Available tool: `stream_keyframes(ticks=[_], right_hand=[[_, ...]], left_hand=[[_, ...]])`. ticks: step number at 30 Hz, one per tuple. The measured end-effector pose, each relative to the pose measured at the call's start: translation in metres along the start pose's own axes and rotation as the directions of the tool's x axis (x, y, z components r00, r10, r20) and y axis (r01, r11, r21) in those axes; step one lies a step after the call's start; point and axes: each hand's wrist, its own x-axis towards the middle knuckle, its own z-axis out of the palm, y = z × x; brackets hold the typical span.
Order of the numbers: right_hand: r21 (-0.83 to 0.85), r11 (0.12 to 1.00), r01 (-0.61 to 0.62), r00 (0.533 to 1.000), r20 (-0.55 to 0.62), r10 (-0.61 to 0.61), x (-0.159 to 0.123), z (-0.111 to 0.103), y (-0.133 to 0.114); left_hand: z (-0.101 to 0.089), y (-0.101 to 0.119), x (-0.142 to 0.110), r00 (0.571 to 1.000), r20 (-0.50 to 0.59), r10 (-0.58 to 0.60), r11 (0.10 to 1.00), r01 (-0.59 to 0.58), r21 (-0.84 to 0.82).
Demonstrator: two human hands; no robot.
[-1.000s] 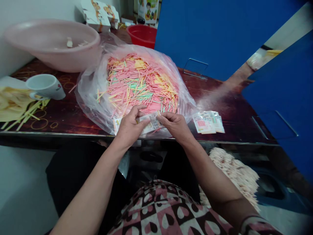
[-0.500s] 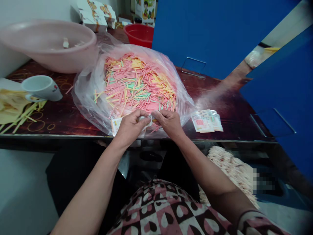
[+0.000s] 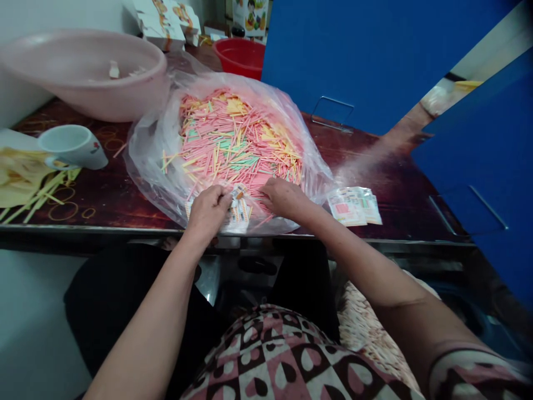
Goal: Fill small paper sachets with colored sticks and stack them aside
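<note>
A clear plastic bag (image 3: 145, 147) lies spread on the table, heaped with thin pink, yellow and green sticks (image 3: 233, 141). At the bag's near edge, my left hand (image 3: 208, 210) is closed on a small printed plastic packet (image 3: 238, 214), which shows to the right of its fingers. My right hand (image 3: 285, 198) reaches to the front of the heap, fingers bent and together against the pink sticks; its fingertips are partly hidden, so what they hold cannot be made out. Several flat packets with coloured contents (image 3: 353, 205) lie to the right of the bag.
A large pink basin (image 3: 125, 103) stands at the back left, with a white mug (image 3: 70, 147), rubber bands and yellow strips in front of it. A red basin (image 3: 241, 58) is behind the bag. Blue panels with wire handles (image 3: 333, 111) rise on the right.
Both hands were together over a packet at the bag's near edge. They have separated: the left moved left with a packet, the right reached forward onto the pink sticks.
</note>
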Motion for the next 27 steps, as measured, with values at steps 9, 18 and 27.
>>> stream_keyframes(ticks=[9, 18, 27], right_hand=[[-0.13, 0.989, 0.075, 0.997, 0.03, -0.071, 0.012, -0.006, -0.017], [-0.106, 0.992, 0.074, 0.997, -0.022, -0.076, 0.014, 0.007, -0.006], [-0.193, 0.973, 0.127, 0.989, -0.057, -0.14, 0.013, 0.016, -0.017]], left_hand=[[0.005, 0.0, -0.001, 0.995, -0.04, 0.089, 0.996, -0.089, -0.003], [0.001, 0.002, -0.006, 0.996, -0.073, 0.058, 0.982, -0.07, -0.176], [0.009, 0.002, 0.0, 0.983, -0.15, 0.105, 0.97, -0.134, -0.202]])
